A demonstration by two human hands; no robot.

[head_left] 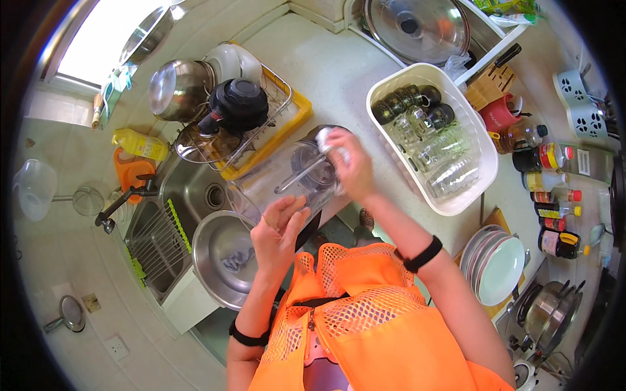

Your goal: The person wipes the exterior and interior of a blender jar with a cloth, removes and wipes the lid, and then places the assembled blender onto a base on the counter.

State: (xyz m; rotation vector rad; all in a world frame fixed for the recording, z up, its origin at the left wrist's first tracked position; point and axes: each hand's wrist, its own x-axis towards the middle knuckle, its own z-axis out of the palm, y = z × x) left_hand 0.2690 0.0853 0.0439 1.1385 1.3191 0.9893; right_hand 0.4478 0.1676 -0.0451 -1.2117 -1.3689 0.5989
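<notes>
A large clear pitcher [264, 183] lies tilted in front of me, with a long see-through handle along its side. My left hand [279, 229] holds it at the near side, the fingers resting against its wall. At its other end my right hand [353, 168] grips a white cloth [325, 139] against the pitcher; that hand is slightly blurred. Just left of my left hand, a steel basin [210, 249] holds a wet-looking grey cloth [238, 260].
A steel sink [195, 181] with a roll-up rack [159, 244] is at left. Behind it, a dish rack [288, 97] bears pots and bowls. A white tub [481, 178] of glasses stands right, near stacked plates [499, 273], a knife block [489, 83] and several bottles [547, 155].
</notes>
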